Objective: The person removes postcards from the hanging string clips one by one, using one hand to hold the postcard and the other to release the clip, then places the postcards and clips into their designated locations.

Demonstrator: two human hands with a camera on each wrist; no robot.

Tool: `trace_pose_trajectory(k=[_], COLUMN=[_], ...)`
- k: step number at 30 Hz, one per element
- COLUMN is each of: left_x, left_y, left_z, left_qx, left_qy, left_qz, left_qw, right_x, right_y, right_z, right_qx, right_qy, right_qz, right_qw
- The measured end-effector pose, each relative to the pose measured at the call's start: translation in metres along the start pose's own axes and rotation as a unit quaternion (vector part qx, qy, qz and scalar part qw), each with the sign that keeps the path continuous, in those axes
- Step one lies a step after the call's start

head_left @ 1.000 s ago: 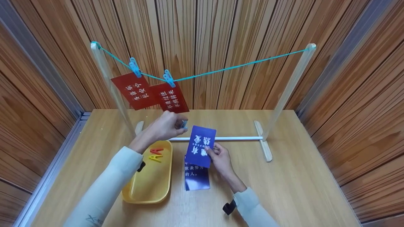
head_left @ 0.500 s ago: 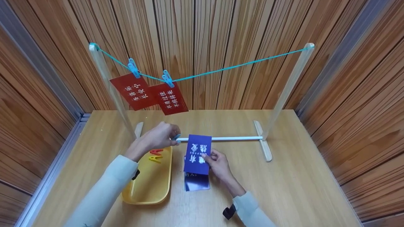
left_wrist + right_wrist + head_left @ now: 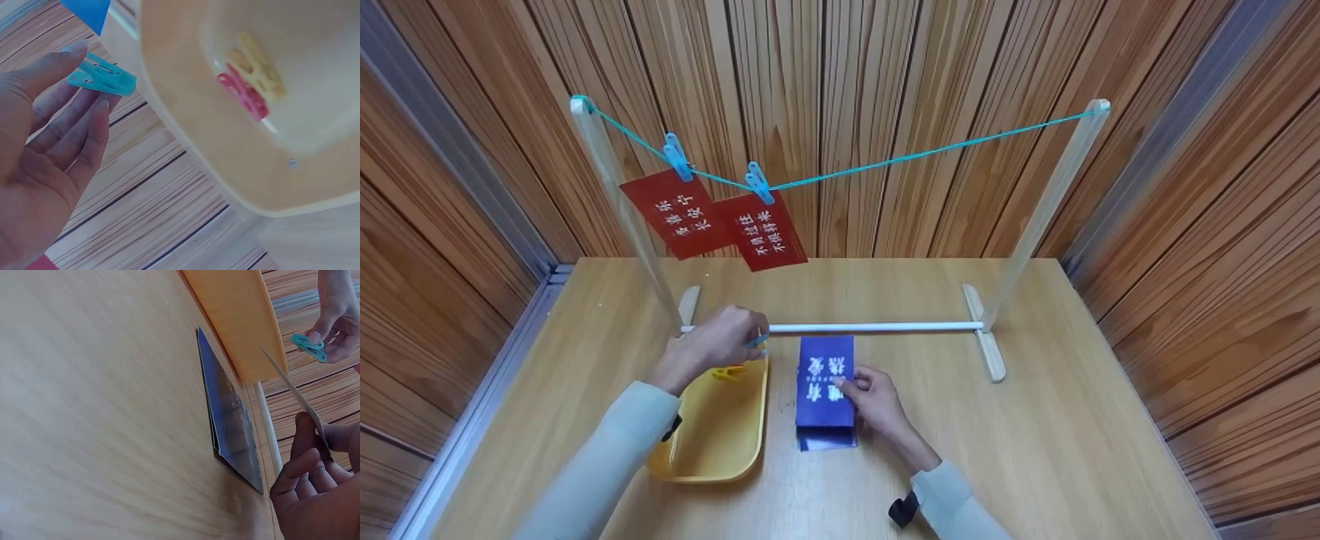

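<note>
My left hand [image 3: 718,341] pinches a light blue clothespin [image 3: 104,77] between thumb and fingertips, above the far end of a yellow tray [image 3: 720,442]. A yellow clothespin [image 3: 261,70] and a red clothespin [image 3: 243,94] lie inside that tray. With thumb and fingers, my right hand [image 3: 879,401] grips the right edge of a blue card [image 3: 823,409] with white characters. In the right wrist view this card is raised and apart from a stack of cards [image 3: 228,413] on the table. From the head, it covers most of the stack.
A green cord [image 3: 885,163] runs between two wooden posts [image 3: 1050,202], joined low down by a white rod [image 3: 885,327]. Two blue clothespins [image 3: 759,182] hold red cards [image 3: 679,214] on the cord's left half. Wood-patterned walls [image 3: 855,67] surround the table.
My left hand has come down and left with the clothespin, toward the tray. My right hand has lowered the blue card toward me and straightened it over the stack.
</note>
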State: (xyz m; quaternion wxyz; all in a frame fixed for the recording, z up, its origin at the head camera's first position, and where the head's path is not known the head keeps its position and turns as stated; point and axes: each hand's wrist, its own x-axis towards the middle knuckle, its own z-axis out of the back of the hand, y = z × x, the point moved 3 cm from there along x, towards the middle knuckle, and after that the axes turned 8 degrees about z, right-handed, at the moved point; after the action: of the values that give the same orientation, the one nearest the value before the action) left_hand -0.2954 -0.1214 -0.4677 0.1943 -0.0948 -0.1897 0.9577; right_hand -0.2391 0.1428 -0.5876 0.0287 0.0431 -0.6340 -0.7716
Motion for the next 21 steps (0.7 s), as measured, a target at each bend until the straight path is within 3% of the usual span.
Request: trace_pose_trajectory(k=[4,8,15,21], left_x=[-0.002,-0.005,-0.009,-0.015], left_y=[0.007,0.013,0.019,0.028], left_z=[-0.008,-0.015,-0.031,-0.049], left_qx=[0.011,0.000,0.003,0.037], left_qy=[0.003,0.023,0.051,0.061], left_qz=[0.000,0.026,0.030,0.036], left_qw=[0.9999,0.9994,0.9982,0.9968], right_x=[-0.003,-0.007,-0.011,-0.013], right_y=[-0.004,-0.007,-0.009,-0.011], right_z=[-0.001,0.000,-0.002,-0.004], right_qx=[-0.009,-0.019,-0.047,-0.088], right_qy=[0.030,0.047,0.035,0.015], right_qz=[0.002,-0.018,-0.031,0.012], right_qw=[0.9995,0.9985,0.9978,0.9960])
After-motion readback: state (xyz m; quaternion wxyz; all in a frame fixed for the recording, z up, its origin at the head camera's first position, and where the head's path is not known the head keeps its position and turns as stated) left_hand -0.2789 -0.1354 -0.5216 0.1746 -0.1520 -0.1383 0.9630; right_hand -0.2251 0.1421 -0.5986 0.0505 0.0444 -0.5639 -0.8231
